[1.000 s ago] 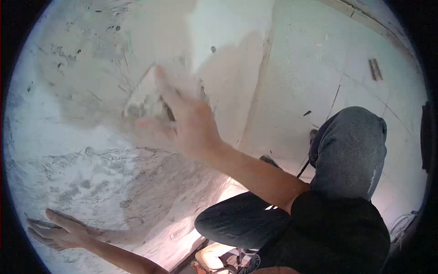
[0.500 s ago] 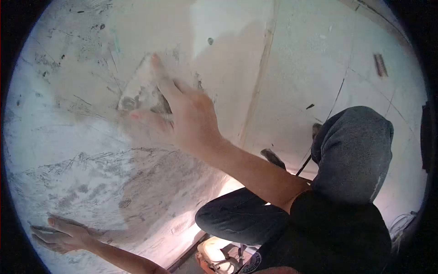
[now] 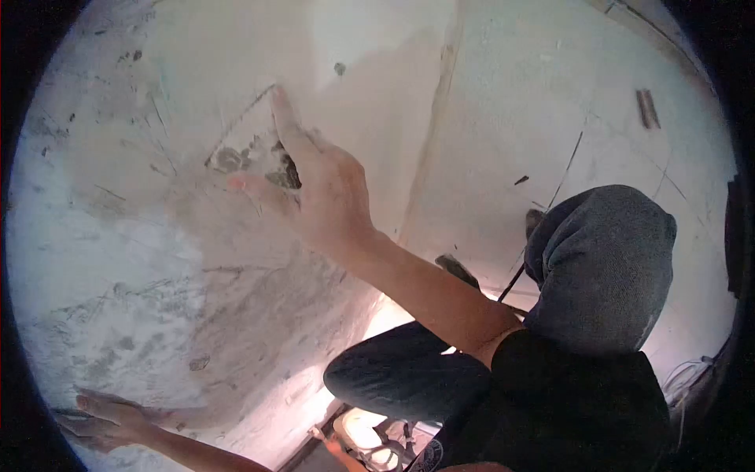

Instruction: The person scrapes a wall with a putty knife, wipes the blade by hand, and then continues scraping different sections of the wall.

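My right hand (image 3: 322, 185) lies over a pale, flat triangular piece (image 3: 250, 145) with dark smudges, resting against the large whitish surface (image 3: 259, 315). The index finger reaches along the top of the piece and the thumb along its lower side; the other fingers are mostly hidden. A dark patch shows between thumb and index finger. At the lower left, my left hand (image 3: 106, 421) is laid against the same scuffed surface, fingers spread, holding nothing.
My bent knees in dark trousers (image 3: 605, 259) take up the right and lower middle. A seam strip (image 3: 436, 130) crosses the surface. Brown pieces (image 3: 648, 108) lie at the upper right. Orange and white items (image 3: 362, 433) are at the bottom, and cables (image 3: 688, 377) at the lower right.
My right hand and the triangular piece have moved a little to the right across the surface. The surface's marks have shifted left in view. My left hand sits slightly lower in view.
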{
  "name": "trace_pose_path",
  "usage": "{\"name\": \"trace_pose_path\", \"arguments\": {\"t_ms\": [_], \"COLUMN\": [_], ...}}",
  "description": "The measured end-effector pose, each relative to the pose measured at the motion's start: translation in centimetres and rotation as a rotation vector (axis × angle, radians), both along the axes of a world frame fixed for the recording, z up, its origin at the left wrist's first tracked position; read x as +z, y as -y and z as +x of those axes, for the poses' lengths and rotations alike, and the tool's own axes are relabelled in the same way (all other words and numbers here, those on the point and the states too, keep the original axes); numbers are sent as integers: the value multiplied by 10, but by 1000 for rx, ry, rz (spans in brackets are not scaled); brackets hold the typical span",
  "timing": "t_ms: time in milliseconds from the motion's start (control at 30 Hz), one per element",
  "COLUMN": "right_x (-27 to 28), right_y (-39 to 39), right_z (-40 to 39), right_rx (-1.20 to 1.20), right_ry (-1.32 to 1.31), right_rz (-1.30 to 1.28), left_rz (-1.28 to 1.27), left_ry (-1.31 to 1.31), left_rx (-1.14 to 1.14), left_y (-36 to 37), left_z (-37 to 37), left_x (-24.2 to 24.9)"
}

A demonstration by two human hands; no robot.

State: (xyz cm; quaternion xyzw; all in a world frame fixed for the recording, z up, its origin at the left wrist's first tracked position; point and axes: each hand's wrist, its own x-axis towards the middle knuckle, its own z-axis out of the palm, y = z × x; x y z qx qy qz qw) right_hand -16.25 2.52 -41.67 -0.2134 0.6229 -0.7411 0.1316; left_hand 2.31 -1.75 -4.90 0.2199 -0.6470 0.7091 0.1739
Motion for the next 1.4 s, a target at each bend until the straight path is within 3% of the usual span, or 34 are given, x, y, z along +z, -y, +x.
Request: {"name": "trace_pose_path", "arguments": {"t_ms": [200, 300, 400, 500, 600, 900, 1167, 1267, 1300, 1400], "right_x": [0, -1, -2, -5, 3, -10, 0, -4, -8, 0], "right_y": [-3, -6, 0, 2, -8, 5, -2, 6, 8, -1], "right_z": [-5, 2, 3, -1, 3, -26, -4, -11, -18, -14], "right_rx": [84, 80, 71, 66, 148, 38, 150, -4, -2, 75], "right_ry": [127, 51, 103, 112, 76, 55, 122, 27, 37, 43], "right_rz": [-127, -7, -123, -108, -74, -105, -101, -140, -130, -86], "left_rz": [86, 54, 62, -33, 27, -64, 63, -18, 46, 31], "left_ry": [-69, -71, -79, -96, -184, -134, -122, -177, -81, -111], "left_rx": [-9, -16, -44, 64, 34, 58, -36, 15, -24, -20], "left_y": [-2, 3, 3, 6, 0, 5, -2, 8, 0, -2], "left_z": [1, 2, 1, 17, 4, 10, -10, 18, 0, -5], "left_x": [2, 9, 1, 13, 0, 10, -5, 10, 3, -3]}}
